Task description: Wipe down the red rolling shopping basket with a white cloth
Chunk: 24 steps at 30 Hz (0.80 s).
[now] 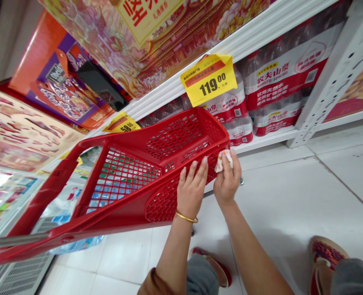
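A red plastic shopping cart with mesh panels stands tilted across the middle of the view, its handle toward the left. My left hand, with a gold bangle at the wrist, lies against the cart's near side, fingers stretched over the upper rim and holding nothing. At the cart's right end, my right hand grips a crumpled whitish cloth with coloured spots. That cloth is pressed against the cart's outer end wall. The palm side of both hands is hidden.
Behind the cart runs a white shelf with red-and-white packs of bottled water below and gift boxes above. A yellow price tag hangs from its edge. A dark phone-like object lies by an orange-purple box. White tiles cover the floor.
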Tool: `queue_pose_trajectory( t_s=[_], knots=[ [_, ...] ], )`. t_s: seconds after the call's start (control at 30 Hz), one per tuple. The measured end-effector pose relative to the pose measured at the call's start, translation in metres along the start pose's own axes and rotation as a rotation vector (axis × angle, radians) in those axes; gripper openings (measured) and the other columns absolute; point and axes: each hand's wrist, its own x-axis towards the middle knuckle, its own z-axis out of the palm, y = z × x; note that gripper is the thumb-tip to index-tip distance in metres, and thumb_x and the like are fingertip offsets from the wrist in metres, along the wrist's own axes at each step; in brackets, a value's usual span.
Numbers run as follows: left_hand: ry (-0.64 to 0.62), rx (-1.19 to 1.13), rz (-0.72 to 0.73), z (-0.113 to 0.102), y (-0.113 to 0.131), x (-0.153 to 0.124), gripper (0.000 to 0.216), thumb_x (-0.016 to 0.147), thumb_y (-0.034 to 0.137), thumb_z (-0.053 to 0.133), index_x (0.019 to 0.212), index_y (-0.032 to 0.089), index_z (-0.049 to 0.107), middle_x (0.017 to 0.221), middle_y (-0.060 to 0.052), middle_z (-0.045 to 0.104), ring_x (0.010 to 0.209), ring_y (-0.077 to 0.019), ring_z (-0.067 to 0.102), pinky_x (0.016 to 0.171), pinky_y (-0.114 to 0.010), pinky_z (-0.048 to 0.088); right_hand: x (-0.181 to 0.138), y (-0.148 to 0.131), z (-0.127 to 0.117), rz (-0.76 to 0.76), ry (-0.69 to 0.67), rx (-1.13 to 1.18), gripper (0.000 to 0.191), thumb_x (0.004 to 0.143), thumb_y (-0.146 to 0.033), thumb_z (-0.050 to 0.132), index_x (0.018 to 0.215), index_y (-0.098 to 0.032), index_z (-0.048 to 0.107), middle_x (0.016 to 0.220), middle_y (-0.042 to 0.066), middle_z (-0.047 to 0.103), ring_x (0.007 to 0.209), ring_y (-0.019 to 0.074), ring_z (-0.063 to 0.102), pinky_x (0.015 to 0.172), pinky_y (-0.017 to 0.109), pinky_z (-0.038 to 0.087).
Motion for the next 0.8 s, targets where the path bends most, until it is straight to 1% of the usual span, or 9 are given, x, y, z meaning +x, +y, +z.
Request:
queue_pose_trajectory(
  t_s=[0.07, 0.13, 0.2, 0.27, 0.33, 0.47, 0.53, 0.63, 0.8],
  knots=[
    [0.015, -0.017, 0.0, 0.002, 0.0, -0.002, 0.054, 0.089, 0.007, 0.042, 0.142, 0.018, 0.044, 0.151, 0.0, 0.036, 0.146, -0.0161, 0.002, 0.122, -0.038, -0.003, 0.017, -0.009, -0.001, -0.054, -0.021, 0.05, 0.05, 0.097, -0.016, 0.043, 0.144, -0.031, 0.04, 0.144, 0.009, 0.045, 0.138, 0.0274, 0.04, 0.11, 0.052, 0.042],
    [0.049, -0.043, 0.0, 0.004, 0.0, -0.004, 0.054, 0.089, 0.007, 0.043, 0.142, 0.019, 0.045, 0.15, -0.001, 0.036, 0.146, -0.0162, 0.004, 0.123, -0.037, 0.002, 0.032, -0.015, -0.001, -0.118, -0.1, 0.063, 0.046, 0.097, -0.02, 0.045, 0.141, -0.033, 0.044, 0.141, 0.006, 0.049, 0.141, 0.0262, 0.035, 0.113, 0.05, 0.04],
    [0.083, -0.061, -0.022, 0.007, 0.002, -0.006, 0.058, 0.088, 0.006, 0.043, 0.144, 0.019, 0.041, 0.151, -0.003, 0.036, 0.146, -0.0154, 0.005, 0.123, -0.036, 0.004, 0.041, -0.017, 0.0, -0.158, -0.172, 0.057, 0.041, 0.097, -0.024, 0.046, 0.137, -0.033, 0.05, 0.137, 0.004, 0.053, 0.142, 0.0244, 0.033, 0.114, 0.047, 0.039],
    [0.109, -0.064, -0.074, 0.008, 0.004, -0.006, 0.063, 0.087, 0.004, 0.041, 0.148, 0.018, 0.032, 0.152, -0.004, 0.033, 0.145, -0.0142, 0.003, 0.122, -0.036, 0.0, 0.045, -0.015, -0.001, -0.172, -0.204, 0.053, 0.038, 0.097, -0.024, 0.045, 0.133, -0.032, 0.055, 0.133, 0.004, 0.056, 0.141, 0.0235, 0.034, 0.114, 0.046, 0.04],
    [0.12, -0.055, -0.149, 0.007, 0.007, -0.005, 0.068, 0.087, 0.004, 0.04, 0.151, 0.016, 0.02, 0.154, -0.007, 0.026, 0.145, -0.0149, -0.002, 0.121, -0.038, -0.004, 0.047, -0.009, -0.003, -0.165, -0.203, 0.049, 0.038, 0.098, -0.019, 0.042, 0.132, -0.03, 0.056, 0.131, 0.004, 0.057, 0.14, 0.0239, 0.036, 0.114, 0.047, 0.04],
    [0.107, -0.022, -0.318, 0.001, 0.01, 0.0, 0.081, 0.088, 0.015, 0.052, 0.151, 0.011, 0.002, 0.156, -0.012, 0.005, 0.145, -0.024, -0.011, 0.12, -0.05, -0.004, 0.053, 0.003, -0.008, -0.111, -0.153, 0.005, 0.044, 0.098, -0.013, 0.036, 0.134, -0.029, 0.054, 0.132, 0.006, 0.056, 0.138, 0.0251, 0.037, 0.113, 0.052, 0.037],
    [0.099, -0.019, -0.366, -0.002, 0.01, 0.001, 0.088, 0.088, 0.021, 0.057, 0.151, 0.01, -0.003, 0.156, -0.014, 0.0, 0.144, -0.0281, -0.012, 0.119, -0.056, -0.002, 0.057, 0.005, -0.01, -0.09, -0.148, 0.001, 0.044, 0.098, -0.013, 0.036, 0.133, -0.029, 0.055, 0.132, 0.007, 0.056, 0.138, 0.0253, 0.038, 0.113, 0.053, 0.036],
    [0.093, -0.032, -0.368, -0.003, 0.011, 0.002, 0.088, 0.088, 0.02, 0.056, 0.151, 0.009, -0.004, 0.156, -0.017, 0.003, 0.145, -0.0284, -0.011, 0.119, -0.057, -0.001, 0.062, -0.001, -0.011, -0.079, -0.187, 0.031, 0.043, 0.098, -0.014, 0.036, 0.132, -0.029, 0.055, 0.131, 0.007, 0.057, 0.135, 0.0247, 0.042, 0.112, 0.052, 0.037],
    [0.117, -0.072, -0.379, -0.003, 0.013, 0.005, 0.076, 0.091, 0.013, 0.047, 0.152, 0.007, 0.002, 0.156, -0.02, 0.017, 0.146, -0.0269, -0.004, 0.119, -0.056, 0.001, 0.062, -0.029, -0.01, -0.139, -0.316, 0.111, 0.04, 0.098, -0.017, 0.037, 0.13, -0.028, 0.058, 0.125, 0.007, 0.062, 0.131, 0.024, 0.046, 0.112, 0.052, 0.038]
  ],
)
